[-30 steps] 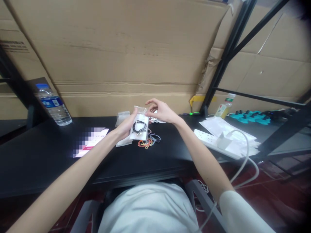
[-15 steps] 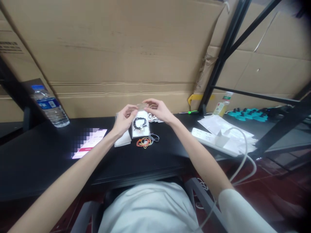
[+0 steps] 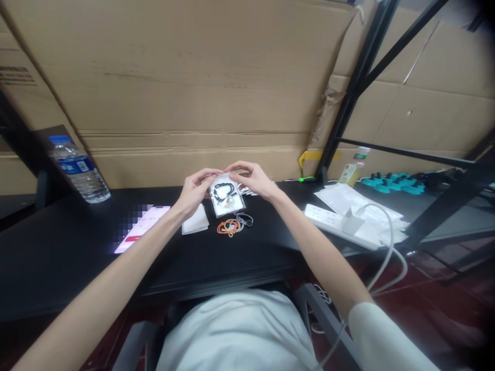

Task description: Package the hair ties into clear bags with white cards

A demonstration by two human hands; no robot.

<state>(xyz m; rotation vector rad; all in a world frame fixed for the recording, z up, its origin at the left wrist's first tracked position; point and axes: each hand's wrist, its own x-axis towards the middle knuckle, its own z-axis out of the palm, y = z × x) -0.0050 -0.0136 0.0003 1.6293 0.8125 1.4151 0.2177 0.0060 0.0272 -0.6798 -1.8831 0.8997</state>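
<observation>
My left hand and my right hand both pinch the top edge of a small clear plastic bag, held just above the black table. Inside the bag lies a black bracelet on a white card. Below the bag, coloured hair ties lie in a small heap on the table. A small stack of flat clear bags rests just left of the hair ties, under my left wrist.
A water bottle stands at the back left and a phone with a lit screen lies left of my hands. On the right are a white power strip with a cable, loose white bags, a small bottle and teal parts. Cardboard boxes wall the back.
My right hand has come to the bag's top edge and both hands now pinch it. The bag has tilted and moved slightly up and away from me.
</observation>
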